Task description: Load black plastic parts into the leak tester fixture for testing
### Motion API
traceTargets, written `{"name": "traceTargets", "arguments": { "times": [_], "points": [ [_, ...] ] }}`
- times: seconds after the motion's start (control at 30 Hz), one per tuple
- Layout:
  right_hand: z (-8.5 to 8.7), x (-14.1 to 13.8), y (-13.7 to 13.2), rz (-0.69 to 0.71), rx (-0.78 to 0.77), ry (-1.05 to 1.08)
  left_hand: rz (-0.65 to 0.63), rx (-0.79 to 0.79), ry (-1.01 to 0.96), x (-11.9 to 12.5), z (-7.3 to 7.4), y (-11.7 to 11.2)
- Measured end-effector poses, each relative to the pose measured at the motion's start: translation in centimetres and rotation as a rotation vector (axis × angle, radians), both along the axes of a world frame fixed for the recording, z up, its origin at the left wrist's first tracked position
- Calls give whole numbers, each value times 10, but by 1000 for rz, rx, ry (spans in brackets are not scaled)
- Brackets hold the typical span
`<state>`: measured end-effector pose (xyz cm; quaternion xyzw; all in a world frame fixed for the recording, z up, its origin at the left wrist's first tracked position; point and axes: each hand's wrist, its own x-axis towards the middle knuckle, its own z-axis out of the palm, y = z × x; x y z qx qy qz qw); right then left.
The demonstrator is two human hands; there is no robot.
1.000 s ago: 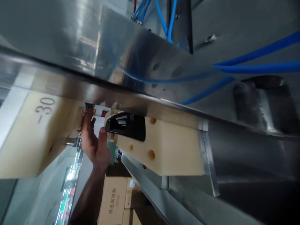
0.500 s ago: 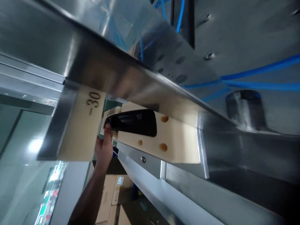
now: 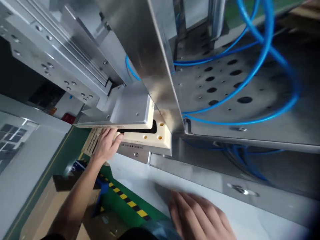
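My left hand [image 3: 106,146] reaches to the left end of a long black plastic part [image 3: 151,128], thumb at the near side and fingers curled at its end, tips partly hidden under the upper plate. The black part lies in a cream fixture block [image 3: 162,141] with round holes. Just above hangs a metal press plate [image 3: 130,108] with a cream underside, covering much of the part. My right hand [image 3: 200,216] is low in the view, over the white ledge [image 3: 140,180], fingers loosely bent and nothing visible in them.
A steel upright [image 3: 155,60] stands right of the press plate. Blue air hoses [image 3: 267,43] loop over a perforated metal plate [image 3: 220,100]. Cardboard boxes [image 3: 50,203] and yellow-black floor tape [image 3: 125,196] lie below on the left.
The view has turned and drawn back, showing more of the machine. My left hand stays at the black part's end. My right hand has come into view at the bottom.
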<state>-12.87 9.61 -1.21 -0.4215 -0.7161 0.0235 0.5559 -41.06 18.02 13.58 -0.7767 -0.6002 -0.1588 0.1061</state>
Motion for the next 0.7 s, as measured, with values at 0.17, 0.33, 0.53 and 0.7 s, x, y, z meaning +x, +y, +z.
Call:
{"name": "traceTargets", "arguments": {
  "times": [0.17,0.33,0.53,0.7],
  "points": [
    [4,-5,3,-49,22,-62,35,-152,58,5,-4,0],
    [34,-13,15,-67,21,-130,40,-34,-31,-15,-5,-3],
    [90,-55,83,-53,19,-421,197,107,-73,-45,-32,-1],
    [87,-69,115,-64,39,-526,179,142,-81,-43,-43,2]
  ]
}}
